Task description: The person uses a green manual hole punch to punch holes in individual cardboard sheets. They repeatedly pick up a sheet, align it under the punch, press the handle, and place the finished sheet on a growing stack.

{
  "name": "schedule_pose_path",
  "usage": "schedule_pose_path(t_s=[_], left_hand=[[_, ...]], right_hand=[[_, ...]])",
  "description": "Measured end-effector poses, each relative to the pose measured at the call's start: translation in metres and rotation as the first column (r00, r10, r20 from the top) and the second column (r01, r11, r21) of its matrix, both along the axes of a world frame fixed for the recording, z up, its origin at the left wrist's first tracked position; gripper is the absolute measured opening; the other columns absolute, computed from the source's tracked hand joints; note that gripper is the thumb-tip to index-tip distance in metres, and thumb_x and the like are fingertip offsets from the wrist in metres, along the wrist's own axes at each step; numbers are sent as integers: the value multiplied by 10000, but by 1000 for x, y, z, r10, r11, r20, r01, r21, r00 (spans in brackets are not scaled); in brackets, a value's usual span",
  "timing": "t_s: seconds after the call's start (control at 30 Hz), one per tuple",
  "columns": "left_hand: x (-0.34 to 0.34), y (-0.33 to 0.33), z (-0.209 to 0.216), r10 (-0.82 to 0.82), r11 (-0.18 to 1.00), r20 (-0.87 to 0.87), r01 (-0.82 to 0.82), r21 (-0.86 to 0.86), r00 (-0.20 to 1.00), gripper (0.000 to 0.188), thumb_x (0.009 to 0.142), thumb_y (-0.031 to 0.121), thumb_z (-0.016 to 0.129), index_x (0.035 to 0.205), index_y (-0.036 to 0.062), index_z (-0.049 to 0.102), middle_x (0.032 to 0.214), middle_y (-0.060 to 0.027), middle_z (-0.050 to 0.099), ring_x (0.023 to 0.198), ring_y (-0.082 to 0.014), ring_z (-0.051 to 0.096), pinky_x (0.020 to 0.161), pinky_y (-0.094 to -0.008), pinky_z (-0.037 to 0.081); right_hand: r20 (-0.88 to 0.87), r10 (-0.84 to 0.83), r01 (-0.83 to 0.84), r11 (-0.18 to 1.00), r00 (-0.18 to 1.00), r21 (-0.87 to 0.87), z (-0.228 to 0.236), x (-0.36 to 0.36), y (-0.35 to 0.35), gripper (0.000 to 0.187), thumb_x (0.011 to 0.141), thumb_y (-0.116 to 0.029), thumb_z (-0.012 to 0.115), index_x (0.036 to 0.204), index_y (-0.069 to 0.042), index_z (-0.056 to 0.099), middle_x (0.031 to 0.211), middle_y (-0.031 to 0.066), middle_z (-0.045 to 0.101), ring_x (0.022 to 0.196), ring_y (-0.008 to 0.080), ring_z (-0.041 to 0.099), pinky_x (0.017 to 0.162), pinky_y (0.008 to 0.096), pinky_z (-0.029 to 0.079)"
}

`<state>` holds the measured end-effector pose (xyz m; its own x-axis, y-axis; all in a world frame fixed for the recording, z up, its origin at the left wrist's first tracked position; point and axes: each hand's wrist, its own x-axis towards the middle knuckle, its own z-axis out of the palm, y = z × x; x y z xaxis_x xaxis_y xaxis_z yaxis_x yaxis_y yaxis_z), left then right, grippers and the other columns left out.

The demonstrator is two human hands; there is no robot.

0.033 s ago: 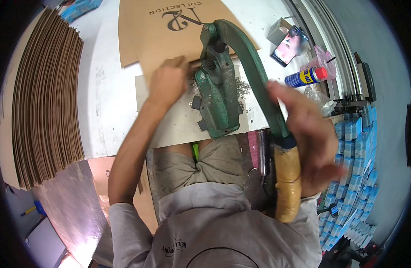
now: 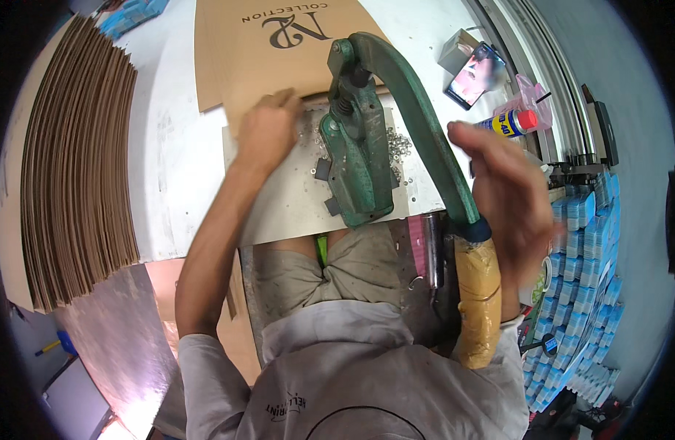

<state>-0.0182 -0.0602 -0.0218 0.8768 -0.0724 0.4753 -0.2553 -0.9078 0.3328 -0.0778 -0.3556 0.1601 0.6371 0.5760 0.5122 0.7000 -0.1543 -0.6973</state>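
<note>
A green hand press (image 2: 358, 154) stands on a grey board (image 2: 268, 209) at the table's near edge. Its long lever (image 2: 425, 121) curves toward me and ends in a yellow wrapped handle (image 2: 478, 308). My left hand (image 2: 268, 136) pinches the near edge of a flat brown paper bag (image 2: 279, 70) with dark print, left of the press head. Part of that edge is behind the press. Beside the lever, my right hand (image 2: 513, 202) is open and blurred, its fingers apart and not wrapped round the handle. Small metal rings (image 2: 398, 143) lie scattered around the press.
A tall stack of brown folded sheets (image 2: 77, 161) stands at the left. On the right are a phone (image 2: 475, 77) leaning on a small box, a blue spray can (image 2: 508, 123) with a red cap, and piles of blue-and-white packets (image 2: 579, 286). A white table (image 2: 176, 161) spreads beneath the work.
The paper bag has shifted left, and my left hand has moved slightly left with it. The lever handle has swung a little to the right. My right hand remains beside it, slightly turned.
</note>
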Motion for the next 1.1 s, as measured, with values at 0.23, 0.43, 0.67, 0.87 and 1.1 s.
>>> schedule_pose_path(t_s=[0.23,0.43,0.67,0.87,1.1], left_hand=[[11,20,63,481,637,284,-108,-763,830,192,1052,127,620,1027,-33,723,951,-95,755,832,-132,692,750,-271,551],[19,-7,62,423,258,199,93,-962,884,228,1034,150,676,1033,-77,700,927,-109,716,805,-147,697,720,-293,615],[9,-40,-5,12,-48,-220,-220,-974,975,270,995,206,742,1010,-64,730,925,-126,744,757,-175,733,629,-278,589],[-24,-4,9,94,761,-307,-267,-591,947,274,905,275,815,875,15,733,925,-75,770,747,-163,700,652,-312,522],[21,69,-9,-199,980,-37,199,-17,979,253,908,121,766,1067,19,597,1414,-146,638,1359,-356,563,1200,-528,397]], right_hand=[[201,-467,508,813,861,-285,-168,75,-15,212,930,-32,673,1127,24,726,943,209,632,905,428,652,818,480,521],[24,-483,450,796,875,-404,-179,88,-17,107,904,-41,719,982,24,752,950,201,661,892,402,667,813,469,521],[-286,-489,429,869,824,-248,-192,91,-16,140,897,-11,724,1031,20,747,903,146,730,802,232,697,736,350,541],[-652,-225,204,973,724,-109,-184,109,5,253,947,10,707,1198,-1,673,1048,10,691,971,110,643,836,256,520],[-552,-166,86,982,817,-167,-179,121,52,284,913,-131,807,1144,9,718,1053,56,711,927,142,678,789,295,572]])
